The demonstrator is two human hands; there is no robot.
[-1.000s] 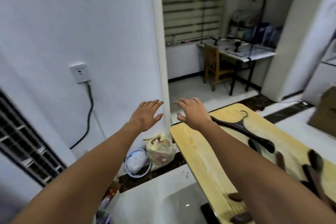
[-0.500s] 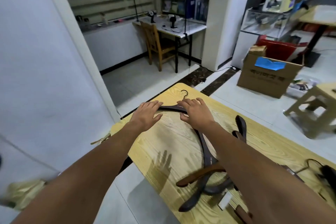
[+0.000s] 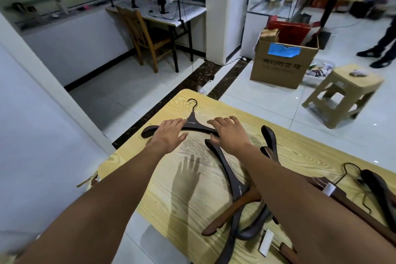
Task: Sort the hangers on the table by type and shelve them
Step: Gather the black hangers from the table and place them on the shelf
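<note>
A dark brown wooden hanger [image 3: 194, 124] with a black hook lies flat at the far end of the light wooden table [image 3: 304, 154]. My left hand [image 3: 169, 135] is above its left arm and my right hand [image 3: 228, 133] above its right arm, fingers straight and spread, holding nothing. Whether they touch the hanger is unclear. Under my right forearm a second dark hanger [image 3: 227, 169] runs back to a heap of crossed dark and reddish-brown hangers [image 3: 242, 210]. More hangers [image 3: 377, 186] lie at the table's right.
Beyond the table stand a cardboard box [image 3: 280, 64], a beige plastic stool [image 3: 342, 94], a white pillar [image 3: 222, 13] and a wooden chair [image 3: 145, 34] at a desk. A person's legs [image 3: 383, 45] show at far right. A white wall [image 3: 27, 113] is close on the left.
The view swung right from the wall onto the table. Both hands stay stretched forward and now hover over the far dark hanger, spread a little wider apart.
</note>
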